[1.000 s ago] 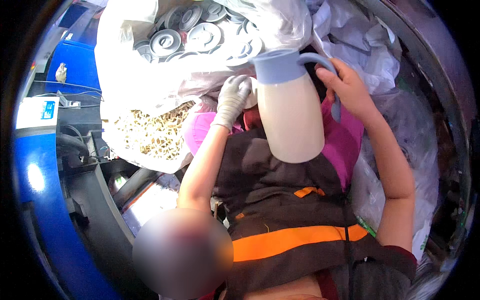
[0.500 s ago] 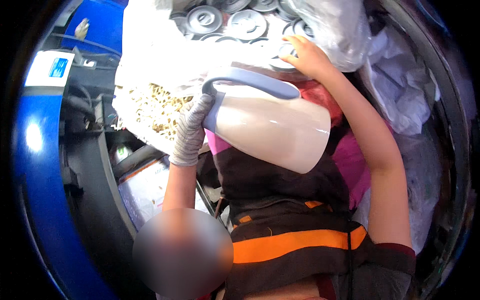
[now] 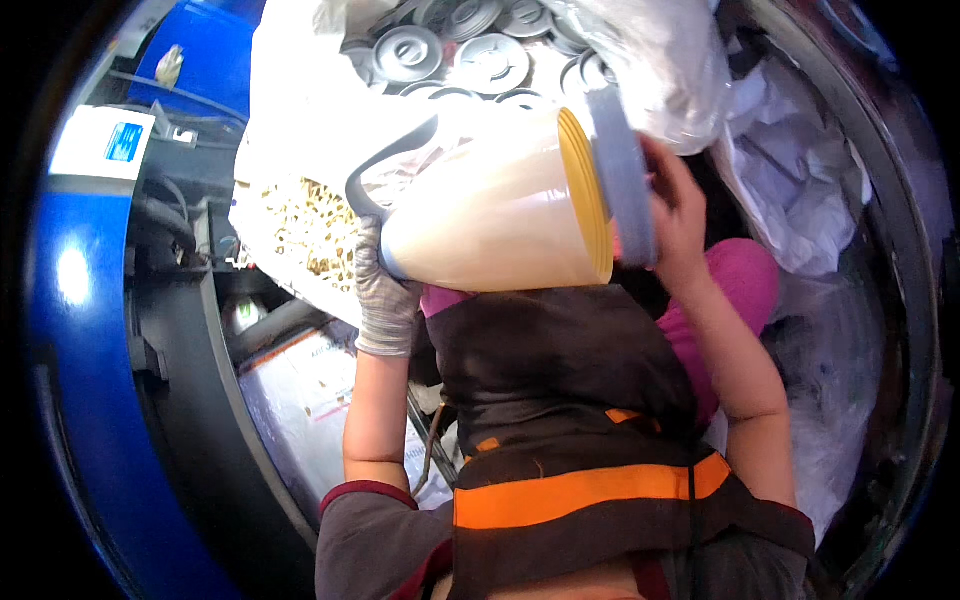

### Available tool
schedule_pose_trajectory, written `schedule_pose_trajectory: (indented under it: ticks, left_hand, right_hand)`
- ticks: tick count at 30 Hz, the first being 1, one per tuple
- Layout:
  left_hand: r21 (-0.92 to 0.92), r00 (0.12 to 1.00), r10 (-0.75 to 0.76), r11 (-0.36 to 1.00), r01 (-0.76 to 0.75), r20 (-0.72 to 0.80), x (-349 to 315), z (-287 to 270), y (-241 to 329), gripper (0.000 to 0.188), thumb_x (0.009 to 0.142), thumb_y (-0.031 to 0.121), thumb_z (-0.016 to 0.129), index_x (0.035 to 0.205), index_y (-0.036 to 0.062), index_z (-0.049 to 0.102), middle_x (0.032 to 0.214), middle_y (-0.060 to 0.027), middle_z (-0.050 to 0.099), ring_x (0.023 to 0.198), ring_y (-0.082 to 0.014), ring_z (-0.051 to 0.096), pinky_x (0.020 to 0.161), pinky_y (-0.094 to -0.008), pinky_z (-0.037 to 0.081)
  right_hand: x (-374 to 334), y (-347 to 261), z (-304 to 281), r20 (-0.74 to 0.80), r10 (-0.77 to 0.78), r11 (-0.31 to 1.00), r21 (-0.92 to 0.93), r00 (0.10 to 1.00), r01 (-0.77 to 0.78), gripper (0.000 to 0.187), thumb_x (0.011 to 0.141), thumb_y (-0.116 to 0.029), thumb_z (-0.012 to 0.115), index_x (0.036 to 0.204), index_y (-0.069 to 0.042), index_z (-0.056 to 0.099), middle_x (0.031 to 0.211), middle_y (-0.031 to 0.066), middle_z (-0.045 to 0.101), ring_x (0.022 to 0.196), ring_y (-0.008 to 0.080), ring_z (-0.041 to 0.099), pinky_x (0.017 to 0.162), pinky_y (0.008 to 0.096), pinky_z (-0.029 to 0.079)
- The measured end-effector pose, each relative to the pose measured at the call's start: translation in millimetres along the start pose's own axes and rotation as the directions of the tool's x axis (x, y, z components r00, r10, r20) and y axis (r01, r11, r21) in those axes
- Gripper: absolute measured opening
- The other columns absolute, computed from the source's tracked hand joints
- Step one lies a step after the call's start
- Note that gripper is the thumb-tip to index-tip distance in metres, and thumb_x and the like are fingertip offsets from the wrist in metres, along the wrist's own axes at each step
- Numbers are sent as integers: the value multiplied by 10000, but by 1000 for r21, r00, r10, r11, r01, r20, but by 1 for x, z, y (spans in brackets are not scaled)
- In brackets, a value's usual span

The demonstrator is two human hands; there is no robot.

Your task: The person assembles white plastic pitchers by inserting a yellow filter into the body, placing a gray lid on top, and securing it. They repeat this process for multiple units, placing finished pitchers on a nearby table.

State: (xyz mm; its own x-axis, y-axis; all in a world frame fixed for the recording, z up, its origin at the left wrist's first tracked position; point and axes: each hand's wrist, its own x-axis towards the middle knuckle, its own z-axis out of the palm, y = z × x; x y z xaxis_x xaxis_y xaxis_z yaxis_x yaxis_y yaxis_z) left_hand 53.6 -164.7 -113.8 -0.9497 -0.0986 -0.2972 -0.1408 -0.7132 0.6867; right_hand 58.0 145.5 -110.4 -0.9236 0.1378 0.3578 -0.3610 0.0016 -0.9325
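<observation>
A cream-white jug [image 3: 490, 215] lies tilted on its side above my lap, with a grey handle [image 3: 372, 165] at its left end. My left hand [image 3: 384, 305], in a striped grey knit glove, is closed round the jug's grey end beside the handle. At the right, the jug's wide end shows a yellow ribbed rim [image 3: 590, 195]. Close to that rim, a round grey cap [image 3: 626, 180] stands on edge in my bare right hand [image 3: 682, 215]. The cap is slightly blurred, and I cannot tell whether it touches the rim. Some right-hand fingers are hidden behind the cap.
Several round grey caps [image 3: 408, 55] lie in a white bag beyond the jug. Small pale-yellow pieces [image 3: 305, 230] are heaped at the left. Clear plastic film [image 3: 680, 75] and a white plastic sheet [image 3: 790, 170] lie to the right. A blue machine panel [image 3: 80, 350] runs along the left.
My right hand has come back from the caps with one grey cap, to the jug's right end. The jug has turned, so its yellow-rimmed end now shows and the handle points further left.
</observation>
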Motion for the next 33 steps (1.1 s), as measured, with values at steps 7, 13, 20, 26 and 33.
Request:
schedule_pose_trajectory:
  ticks: [7,13,20,26,33]
  left_hand:
    - [101,997,-60,993,54,58,-6,18,-10,413,845,349,605,1161,88,556,1106,-78,624,1016,-224,589,900,-389,474]
    - [93,992,-112,990,107,52,-21,23,-5,433,858,370,580,1175,76,547,1118,-87,619,1022,-225,587,900,-395,474]
    - [128,986,-155,981,147,55,-28,24,-7,438,866,348,580,1179,45,534,1101,-114,616,1010,-233,588,901,-385,475]
    - [282,951,199,922,-263,236,-54,53,-15,456,899,364,540,1219,42,507,1187,-102,567,1087,-223,543,961,-381,431]
    - [543,733,378,498,-676,566,-70,68,11,645,872,407,572,1307,-36,399,1279,-159,467,1188,-240,459,1011,-376,385]
  right_hand:
    - [-28,-23,-12,-50,-143,980,-146,989,134,606,710,-325,686,1199,-5,527,1080,115,565,972,218,524,870,314,400]
    - [-36,-27,-21,-11,-216,951,-231,976,207,633,662,-320,715,1187,-14,536,1078,127,564,980,256,533,876,342,412]
    - [-52,-35,-23,87,-331,898,-276,940,342,656,627,-307,727,1188,-27,531,1095,150,550,1006,299,531,887,363,411]
    - [-56,-15,-15,-47,-22,998,-56,999,20,524,755,-263,650,1190,-6,511,1100,130,560,996,229,535,880,340,416]
    - [-73,13,-20,225,738,500,450,636,-740,462,942,-376,431,1265,-52,498,1032,75,604,925,138,567,803,290,456]
